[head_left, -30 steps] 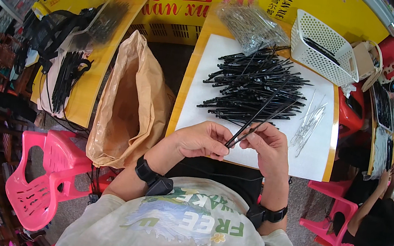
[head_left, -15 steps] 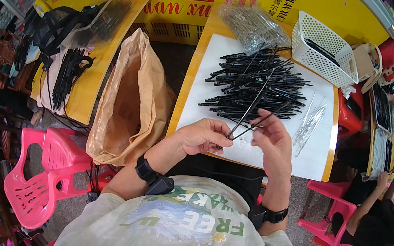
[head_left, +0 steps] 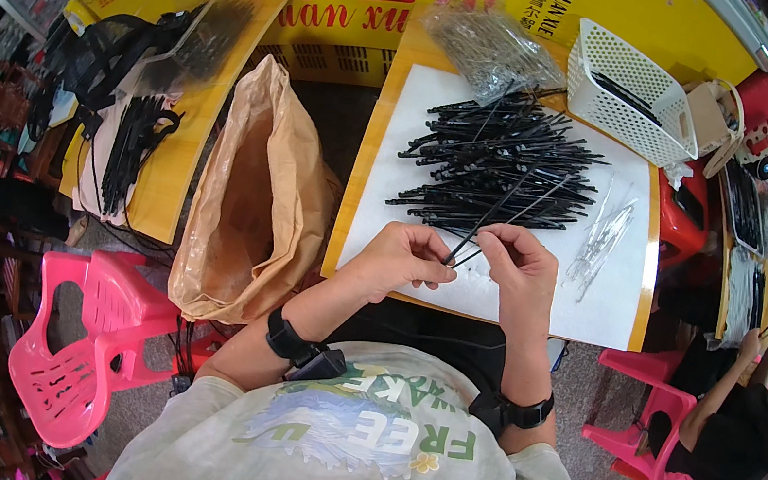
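Black sticks (head_left: 490,218), two thin ones, rise from between both hands, the left hand (head_left: 406,258) and right hand (head_left: 518,264) pinched on their lower ends above the tabletop's (head_left: 371,155) near edge. Beyond lies a large black pile (head_left: 503,163), clear pieces (head_left: 600,236) beside it; judging by that pile, most remains unhandled. A brown sack (head_left: 253,192) gapes leftward.

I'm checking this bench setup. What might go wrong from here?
The black stick pinched between the left hand and right hand points into the pile and could knock pieces loose. The clear pieces lie near the table edge and might slide off.
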### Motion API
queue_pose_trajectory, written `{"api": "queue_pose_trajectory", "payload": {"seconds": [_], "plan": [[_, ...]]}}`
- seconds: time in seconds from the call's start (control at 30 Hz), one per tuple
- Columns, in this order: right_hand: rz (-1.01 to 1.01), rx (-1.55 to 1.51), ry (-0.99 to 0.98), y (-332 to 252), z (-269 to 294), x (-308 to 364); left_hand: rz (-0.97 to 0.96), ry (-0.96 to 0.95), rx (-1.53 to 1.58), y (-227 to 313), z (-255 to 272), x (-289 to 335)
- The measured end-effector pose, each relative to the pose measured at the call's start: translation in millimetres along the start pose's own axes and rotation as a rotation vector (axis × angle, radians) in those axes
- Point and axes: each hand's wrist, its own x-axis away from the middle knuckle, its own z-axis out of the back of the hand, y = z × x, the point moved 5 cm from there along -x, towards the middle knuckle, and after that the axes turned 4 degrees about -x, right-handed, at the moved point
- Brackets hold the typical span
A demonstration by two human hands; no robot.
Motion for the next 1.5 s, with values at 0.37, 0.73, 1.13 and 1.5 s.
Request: {"api": "queue_pose_trajectory", "payload": {"seconds": [0.37, 0.73, 1.13, 1.5], "plan": [[0.047, -0.261, 0.170, 14, 10, -3, -0.029, 0.002, 0.030, -4, 4, -1], [0.170, -0.158, 0.216, 13, 7, 2, -0.122, 0.136, 0.050, 16, -13, -12], [0.322, -0.142, 0.286, 8, 2, 5, -0.171, 0.212, 0.150, 6, -20, -18], [0.221, -0.134, 0.265, 11, 2, 1, -0.161, 0.253, 0.175, 3, -19, -20]]}}
